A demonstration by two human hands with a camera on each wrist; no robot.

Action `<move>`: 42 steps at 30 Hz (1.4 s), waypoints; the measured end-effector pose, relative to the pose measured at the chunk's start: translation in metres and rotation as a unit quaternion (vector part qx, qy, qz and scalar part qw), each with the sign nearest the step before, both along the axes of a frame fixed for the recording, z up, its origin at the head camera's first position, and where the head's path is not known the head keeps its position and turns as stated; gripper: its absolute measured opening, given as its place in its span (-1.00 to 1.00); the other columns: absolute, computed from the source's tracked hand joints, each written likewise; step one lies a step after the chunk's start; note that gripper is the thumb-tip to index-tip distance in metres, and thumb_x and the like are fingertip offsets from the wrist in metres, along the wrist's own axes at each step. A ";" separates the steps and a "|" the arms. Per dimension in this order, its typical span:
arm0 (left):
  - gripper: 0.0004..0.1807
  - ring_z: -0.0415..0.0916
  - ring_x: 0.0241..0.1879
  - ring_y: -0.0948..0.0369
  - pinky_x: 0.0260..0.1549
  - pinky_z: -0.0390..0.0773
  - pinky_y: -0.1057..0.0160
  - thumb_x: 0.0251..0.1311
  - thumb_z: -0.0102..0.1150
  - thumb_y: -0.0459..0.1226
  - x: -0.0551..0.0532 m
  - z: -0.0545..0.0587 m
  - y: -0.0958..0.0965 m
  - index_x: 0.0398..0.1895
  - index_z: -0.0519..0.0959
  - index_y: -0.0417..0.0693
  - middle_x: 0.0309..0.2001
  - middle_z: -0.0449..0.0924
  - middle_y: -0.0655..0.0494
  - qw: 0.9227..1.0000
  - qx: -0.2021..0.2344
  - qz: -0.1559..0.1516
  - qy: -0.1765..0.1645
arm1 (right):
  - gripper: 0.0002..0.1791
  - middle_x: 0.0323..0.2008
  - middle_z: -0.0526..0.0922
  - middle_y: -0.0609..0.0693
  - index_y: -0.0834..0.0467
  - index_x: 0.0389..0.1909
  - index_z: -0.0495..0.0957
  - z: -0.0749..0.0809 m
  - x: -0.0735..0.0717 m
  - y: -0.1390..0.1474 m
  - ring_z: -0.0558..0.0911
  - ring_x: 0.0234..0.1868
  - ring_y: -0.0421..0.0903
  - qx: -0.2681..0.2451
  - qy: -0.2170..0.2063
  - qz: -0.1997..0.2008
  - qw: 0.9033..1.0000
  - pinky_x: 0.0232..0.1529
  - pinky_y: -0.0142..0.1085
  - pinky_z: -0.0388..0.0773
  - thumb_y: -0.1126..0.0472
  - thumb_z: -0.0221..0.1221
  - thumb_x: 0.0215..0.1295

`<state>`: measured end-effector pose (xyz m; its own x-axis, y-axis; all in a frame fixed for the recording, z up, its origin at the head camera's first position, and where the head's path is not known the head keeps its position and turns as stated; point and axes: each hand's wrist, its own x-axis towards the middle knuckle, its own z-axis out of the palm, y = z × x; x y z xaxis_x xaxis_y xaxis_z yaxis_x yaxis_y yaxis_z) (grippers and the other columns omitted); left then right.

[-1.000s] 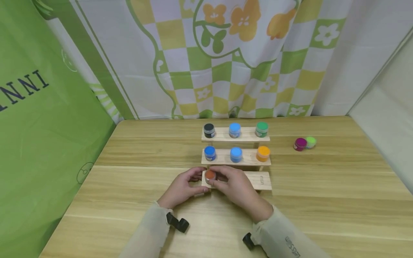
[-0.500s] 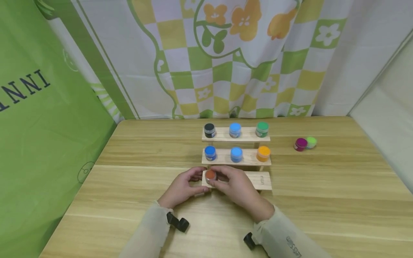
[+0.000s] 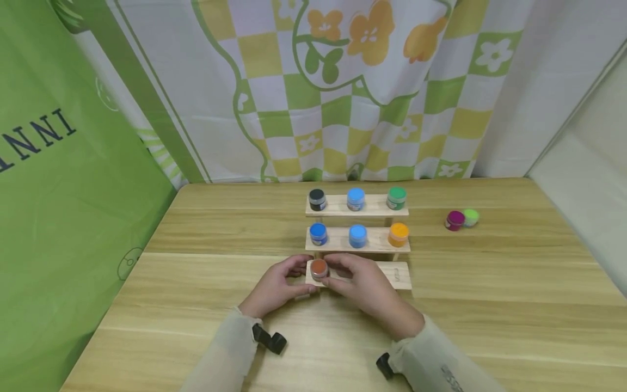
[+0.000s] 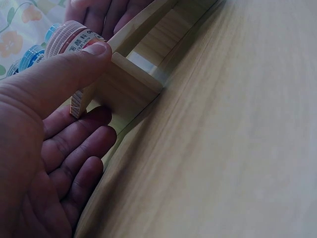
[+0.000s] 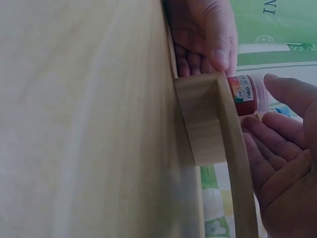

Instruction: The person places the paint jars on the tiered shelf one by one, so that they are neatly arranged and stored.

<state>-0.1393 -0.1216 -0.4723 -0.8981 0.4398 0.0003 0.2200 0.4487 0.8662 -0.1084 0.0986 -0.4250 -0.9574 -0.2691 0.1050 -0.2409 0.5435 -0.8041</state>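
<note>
A paint jar (image 3: 319, 269) with a rust-red lid stands upright at the left end of the lowest shelf of a three-step wooden rack (image 3: 401, 275). My left hand (image 3: 276, 286) holds that shelf's left end, thumb along the front edge and fingers behind and below. Just right of the jar is my right hand (image 3: 362, 283), its thumb and fingers spread loosely beside the lid. In the right wrist view the thumb tip lies very near the clear lid of the red jar (image 5: 245, 95), and the fingers are relaxed.
Black, light blue and green jars (image 3: 396, 198) stand on the top shelf. The middle shelf bears dark blue, light blue and orange jars (image 3: 398, 234). To the right, a purple jar (image 3: 455, 220) and a lime-green jar (image 3: 471, 218) sit on the table (image 3: 490, 305). A patterned curtain (image 3: 352, 120) hangs behind.
My right hand has drawn slightly right, its fingers coming off the rust-red jar. The jar stays on the lowest shelf, and the left hand has barely moved.
</note>
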 end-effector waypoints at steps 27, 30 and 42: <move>-0.32 0.47 -0.07 0.32 0.00 0.44 0.14 -0.14 0.38 0.10 -0.002 -0.007 -0.001 0.16 0.41 0.38 -0.03 0.52 0.36 1.000 -0.006 0.004 0.007 | -0.65 -0.11 0.62 -0.21 -0.02 -0.09 0.60 0.043 0.008 0.032 0.58 -0.05 -0.20 -0.033 0.099 0.003 0.995 -0.06 -0.19 0.54 -0.05 0.29 0.12; -0.32 0.47 -0.08 0.33 0.00 0.44 0.16 -0.14 0.39 0.10 -0.003 -0.006 -0.001 0.15 0.41 0.38 -0.04 0.52 0.36 1.000 -0.007 0.002 0.009 | -0.68 -0.13 0.64 -0.16 0.01 -0.10 0.59 0.049 0.009 0.037 0.60 -0.09 -0.18 -0.059 0.109 0.001 0.992 -0.11 -0.23 0.56 0.00 0.28 0.14; -0.34 0.47 -0.09 0.33 -0.01 0.44 0.15 -0.14 0.40 0.08 -0.003 -0.008 -0.002 0.13 0.42 0.39 -0.06 0.53 0.37 1.000 -0.004 0.003 0.012 | -0.75 -0.15 0.64 -0.15 0.03 -0.11 0.59 0.067 0.012 0.056 0.57 -0.10 -0.20 -0.072 0.143 -0.046 0.986 -0.24 -0.34 0.60 0.11 0.26 0.18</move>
<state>-0.1424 -0.1232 -0.4798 -0.9005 0.4345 0.0189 0.2383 0.4564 0.8573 -0.0966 0.1546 -0.3575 -0.9030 -0.1450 0.4045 -0.4236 0.4586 -0.7812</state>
